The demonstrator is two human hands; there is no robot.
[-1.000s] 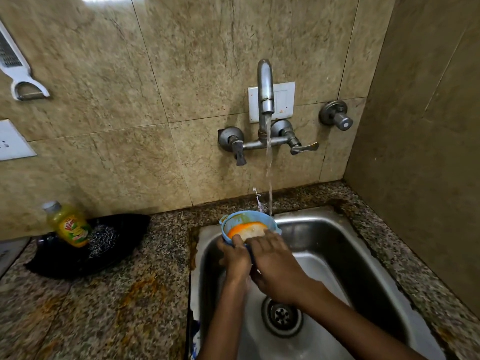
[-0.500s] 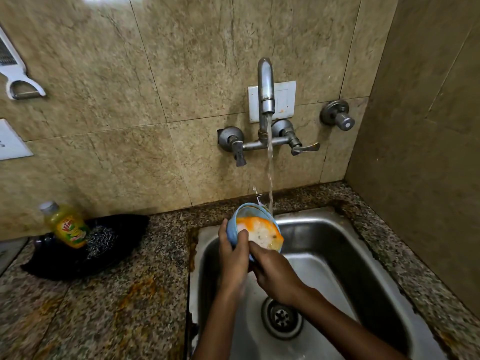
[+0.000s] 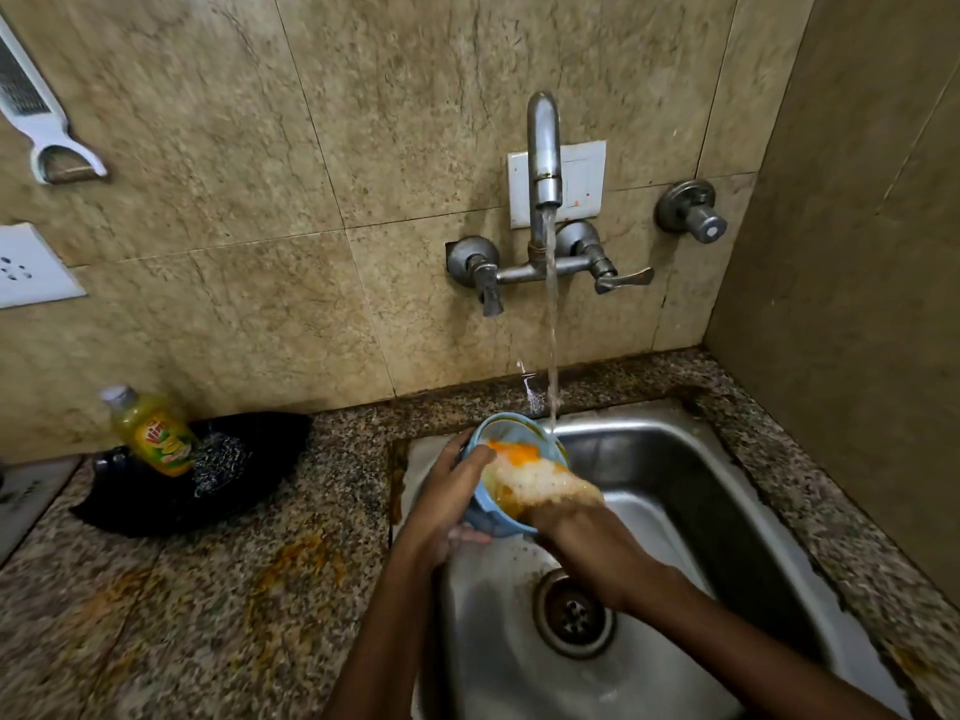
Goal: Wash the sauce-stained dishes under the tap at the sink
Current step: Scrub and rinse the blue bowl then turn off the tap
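At about nine o'clock from the sink, a yellow bottle (image 3: 156, 433) leans on a black tray (image 3: 244, 491) that also holds a steel scrubber (image 3: 221, 459), all on the speckled counter (image 3: 182, 605), which carries orange smears. Higher on the tiled wall, at ten o'clock, hang a white grater (image 3: 36, 111) and a white socket plate (image 3: 31, 267).

The left hand (image 3: 447, 498) grips the blue bowl (image 3: 491, 504) from its nine o'clock side, thumb hooked over the rim and the other fingers curled underneath. The bowl is tilted on its side over the steel sink (image 3: 675, 475), its mouth turned toward three o'clock, with orange sauce and white foam inside. It sits just at the seven o'clock side of the falling water (image 3: 551, 324).

The right hand (image 3: 587, 543) reaches into the bowl from four o'clock; foam covers its fingers, so I cannot tell how they lie or whether they hold anything.

At twelve o'clock the tap (image 3: 544, 153) runs. The drain (image 3: 574, 613) lies at six o'clock below the hands.
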